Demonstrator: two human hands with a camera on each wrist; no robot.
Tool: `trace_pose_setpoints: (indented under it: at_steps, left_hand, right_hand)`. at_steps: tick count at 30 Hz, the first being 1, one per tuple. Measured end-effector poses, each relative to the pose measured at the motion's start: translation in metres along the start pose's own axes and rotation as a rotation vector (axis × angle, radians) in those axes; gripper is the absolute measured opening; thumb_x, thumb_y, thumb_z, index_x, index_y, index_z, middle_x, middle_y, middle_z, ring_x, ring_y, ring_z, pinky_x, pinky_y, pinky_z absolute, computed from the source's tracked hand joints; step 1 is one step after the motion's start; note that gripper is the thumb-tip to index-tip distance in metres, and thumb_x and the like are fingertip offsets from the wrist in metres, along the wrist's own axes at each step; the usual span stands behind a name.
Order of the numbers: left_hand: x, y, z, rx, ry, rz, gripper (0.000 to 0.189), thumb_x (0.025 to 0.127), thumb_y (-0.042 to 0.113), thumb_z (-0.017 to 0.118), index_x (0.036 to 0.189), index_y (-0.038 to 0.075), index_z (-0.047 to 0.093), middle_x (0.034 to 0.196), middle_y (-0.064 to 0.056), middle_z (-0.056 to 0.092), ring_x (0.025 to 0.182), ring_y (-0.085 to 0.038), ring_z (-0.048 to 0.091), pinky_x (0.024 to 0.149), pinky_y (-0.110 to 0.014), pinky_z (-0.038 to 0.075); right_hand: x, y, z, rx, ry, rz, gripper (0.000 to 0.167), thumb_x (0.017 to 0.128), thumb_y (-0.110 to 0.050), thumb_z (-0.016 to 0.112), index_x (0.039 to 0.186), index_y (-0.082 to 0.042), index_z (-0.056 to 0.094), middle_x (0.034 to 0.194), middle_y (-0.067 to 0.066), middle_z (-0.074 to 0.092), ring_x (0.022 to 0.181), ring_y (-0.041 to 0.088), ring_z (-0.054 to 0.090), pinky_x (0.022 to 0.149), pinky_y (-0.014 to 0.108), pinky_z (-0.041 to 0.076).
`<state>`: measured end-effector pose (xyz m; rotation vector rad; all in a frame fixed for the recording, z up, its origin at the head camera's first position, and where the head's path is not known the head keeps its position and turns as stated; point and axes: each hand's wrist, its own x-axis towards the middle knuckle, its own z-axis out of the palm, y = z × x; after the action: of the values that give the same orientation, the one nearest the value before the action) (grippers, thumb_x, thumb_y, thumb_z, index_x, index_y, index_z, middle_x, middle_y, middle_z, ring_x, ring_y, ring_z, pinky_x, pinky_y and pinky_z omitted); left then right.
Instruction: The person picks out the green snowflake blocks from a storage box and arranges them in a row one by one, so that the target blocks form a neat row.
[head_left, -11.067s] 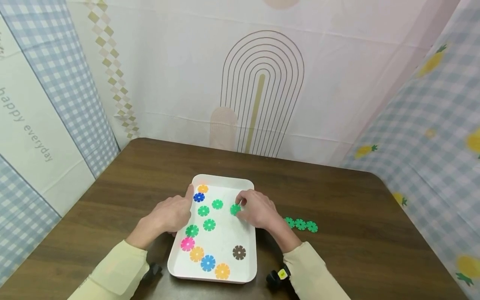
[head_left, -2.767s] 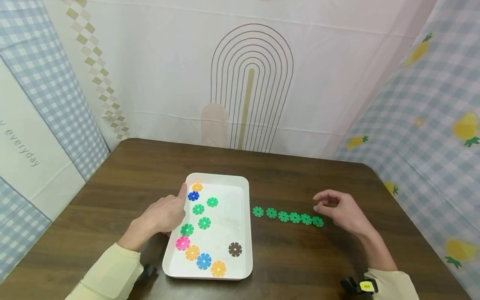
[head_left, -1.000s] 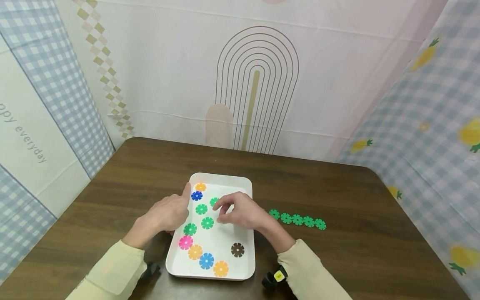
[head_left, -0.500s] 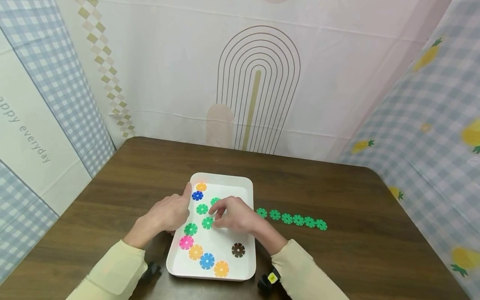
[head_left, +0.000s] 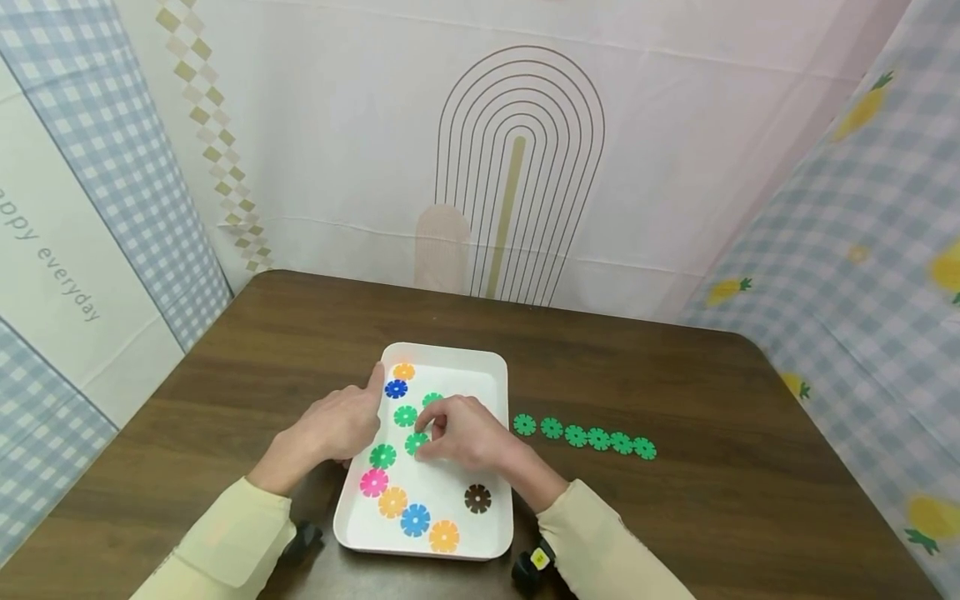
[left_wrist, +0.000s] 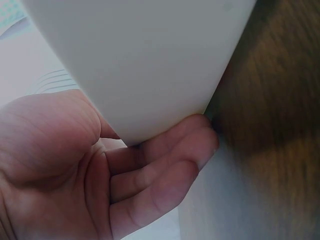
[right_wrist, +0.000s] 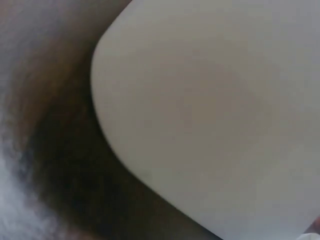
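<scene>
Six green discs (head_left: 572, 432) line the table (head_left: 637, 367) at centre right of your head view. Mid-frame, your right hand (head_left: 468, 433) pinches one green disc (head_left: 412, 443) inside the white tray (head_left: 450, 487), partly covering its upper neighbour (head_left: 431, 399); other coloured discs (head_left: 392, 509) surround it. Left wrist: your left hand (left_wrist: 75, 165) grips the tray's edge. Right wrist: tray wall blocks most of the frame.

Green notched disc (head_left: 413, 444) in white rectangular tray (head_left: 489, 382), between right hand's (head_left: 467, 432) fingertips.
</scene>
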<state>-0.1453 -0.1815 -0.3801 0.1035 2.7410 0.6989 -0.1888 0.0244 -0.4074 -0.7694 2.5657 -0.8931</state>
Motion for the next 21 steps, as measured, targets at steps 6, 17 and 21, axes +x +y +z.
trace_pose_setpoints:
  at_steps: [6,17,21]
  left_hand:
    - [0.0004,0.0003,-0.0009,0.005,-0.003,0.001,0.090,0.104,0.022,0.062,0.167,-0.001,0.001,0.080,-0.007,0.059,0.055,-0.020,0.061,0.050,-0.029,0.044]
    - [0.0009,-0.0010,0.0003,0.025,0.004,0.030,0.088,0.105,0.020,0.061,0.166,-0.003,0.002,0.078,-0.006,0.059,0.054,-0.019,0.060,0.049,-0.029,0.044]
    - [0.0010,-0.0011,0.0005,0.027,0.004,0.022,0.089,0.104,0.019,0.061,0.167,-0.003,0.002,0.077,-0.007,0.059,0.053,-0.019,0.060,0.049,-0.028,0.043]
  right_hand:
    - [0.0006,-0.0015,-0.0003,-0.038,-0.020,-0.014,0.021,0.084,-0.019,0.091,0.101,-0.015,0.078,0.085,-0.005,0.062,0.080,0.010,0.053,0.074,0.024,0.044]
    - [-0.0029,-0.0020,0.0003,-0.018,-0.061,-0.028,0.028,0.088,-0.014,0.087,0.108,-0.021,0.070,0.091,-0.007,0.064,0.086,0.011,0.057,0.074,0.022,0.048]
    - [-0.0045,-0.0014,-0.0002,-0.006,-0.070,-0.033,0.028,0.089,-0.013,0.086,0.108,-0.023,0.068,0.088,-0.005,0.064,0.080,0.011,0.057,0.070,0.023,0.047]
